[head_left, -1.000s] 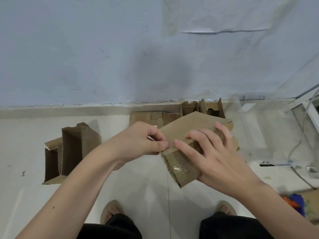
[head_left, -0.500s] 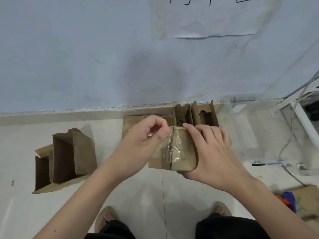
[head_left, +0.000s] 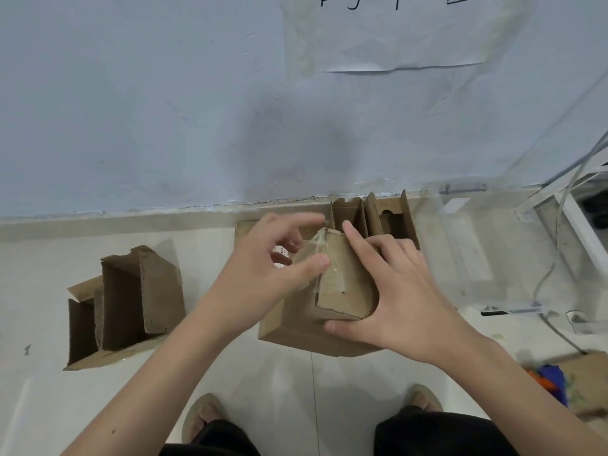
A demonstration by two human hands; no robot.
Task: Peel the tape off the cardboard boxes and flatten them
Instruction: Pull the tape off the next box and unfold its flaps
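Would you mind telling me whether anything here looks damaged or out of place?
Nothing alarming. The clear tape on the held box is wrinkled and partly lifted where the left hand picks at it. The open box on the floor leans askew, flaps splayed.

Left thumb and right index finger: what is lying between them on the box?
In the head view, clear tape over the corner of the held cardboard box lies between the left hand and right hand.

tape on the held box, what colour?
Clear, glossy tape over the brown box; head view.
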